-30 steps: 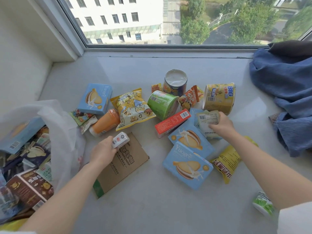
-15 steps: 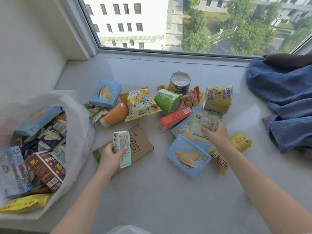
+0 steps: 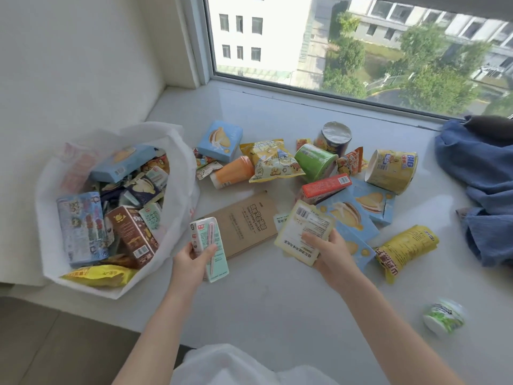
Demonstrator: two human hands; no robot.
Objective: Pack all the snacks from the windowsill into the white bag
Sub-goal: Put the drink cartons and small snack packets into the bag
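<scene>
Head view: left hand (image 3: pixel 191 262) grips drink carton (image 3: pixel 209 248), right hand (image 3: pixel 330 251) pinches flat pouch (image 3: pixel 304 232). Advice: drop carton upright into white bag (image 3: pixel 177 168) gap; pouch slides alongside.

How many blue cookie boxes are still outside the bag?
3 clearly: one blue box at the back near the bag, and two overlapping right of the brown box. A pouch hides part; maybe more beneath.
</scene>
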